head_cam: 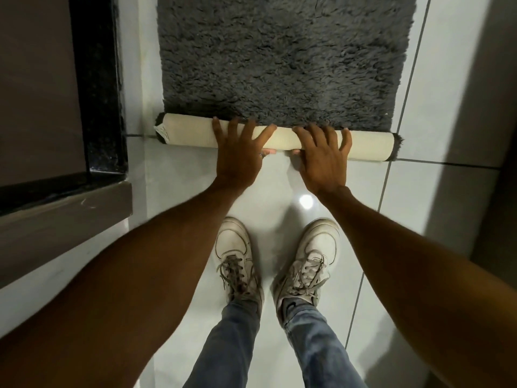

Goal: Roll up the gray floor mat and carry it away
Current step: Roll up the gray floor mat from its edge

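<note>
Both grips flat and spread, not closed around anything. Left hand (237,155) lies palm-down on the rolled part of the mat, fingers fanned over its top, thumb tucked at the near underside. Right hand (321,158) does the same just beside it, thumb also low on the near side. Hands sit close together near the middle of the roll, probably so the push stays even and the tube does not skew.

The roll (190,134) is a tight, narrow cylinder showing the pale cream backing outward; dark pile sticks out at both ends. So the gray floor mat (279,57) is being rolled pile-inward, from the near edge away from the person.

Most of the mat lies unrolled and flat on the white tiled floor (447,79), stretching away past the top of the view; its far end is not visible. Judgement: rolling is at an early stage, carrying not yet begun.

Left of the mat, a dark stone threshold (100,79) runs alongside, close to the mat's left edge. Possible snag there if the roll drifts left.

Person stands bent over, white sneakers (235,256) planted on bare tile behind the roll, clear of the mat so it is free to turn.
</note>
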Available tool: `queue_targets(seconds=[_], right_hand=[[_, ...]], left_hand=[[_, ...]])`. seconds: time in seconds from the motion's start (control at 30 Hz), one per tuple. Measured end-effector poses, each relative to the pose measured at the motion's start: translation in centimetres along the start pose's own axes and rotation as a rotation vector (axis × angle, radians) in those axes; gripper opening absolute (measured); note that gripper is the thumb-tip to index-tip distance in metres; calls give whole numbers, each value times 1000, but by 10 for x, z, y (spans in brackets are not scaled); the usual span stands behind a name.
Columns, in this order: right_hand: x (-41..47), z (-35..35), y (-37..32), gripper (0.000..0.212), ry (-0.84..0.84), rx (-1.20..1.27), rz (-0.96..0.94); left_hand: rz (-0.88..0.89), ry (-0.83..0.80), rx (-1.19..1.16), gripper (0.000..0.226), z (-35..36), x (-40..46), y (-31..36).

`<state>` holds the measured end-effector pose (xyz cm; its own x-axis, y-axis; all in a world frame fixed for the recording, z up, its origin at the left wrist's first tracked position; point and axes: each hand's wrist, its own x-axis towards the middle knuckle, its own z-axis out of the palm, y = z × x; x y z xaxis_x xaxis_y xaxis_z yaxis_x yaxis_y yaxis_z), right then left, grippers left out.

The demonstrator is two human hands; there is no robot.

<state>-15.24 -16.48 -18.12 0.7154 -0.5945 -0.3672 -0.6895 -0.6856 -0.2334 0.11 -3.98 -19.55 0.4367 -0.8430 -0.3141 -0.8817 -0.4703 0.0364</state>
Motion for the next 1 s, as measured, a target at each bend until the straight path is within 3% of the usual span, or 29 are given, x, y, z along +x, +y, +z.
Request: queue_targets(seconds=[0.13, 0.3, 0.4, 0.5, 0.6, 0.73, 0.83, 0.9, 1.0], right_hand=[[-30, -3, 4, 45, -149, -2, -37], [-32, -21, 13, 54, -482, -14, -59], [-21, -31, 13, 60, -297, -38, -133], [-20, -30, 5, 38, 26, -1, -112], [-29, -18, -5, 32, 192, -35, -126], [-35, -8, -9, 51, 19, 1, -42], [-26, -4, 0, 76, -146, -63, -101], [-10, -4, 7, 89, -197, -124, -135], [16, -2, 10, 88, -234, -197, -118]], left_hand=[[35, -145, -44, 62, -11, -31, 8], [102, -312, -96, 62, -20, -46, 11], [71, -176, -144, 62, -27, -41, 9], [46, 72, -141, 37, -25, -38, 18], [23, 145, -171, 34, -18, -40, 32], [13, -8, -196, 66, -12, -46, 36], [75, -105, -178, 90, -11, -36, 28], [89, -100, -178, 95, -11, -22, 24], [54, -128, -131, 96, -10, 2, 23]])
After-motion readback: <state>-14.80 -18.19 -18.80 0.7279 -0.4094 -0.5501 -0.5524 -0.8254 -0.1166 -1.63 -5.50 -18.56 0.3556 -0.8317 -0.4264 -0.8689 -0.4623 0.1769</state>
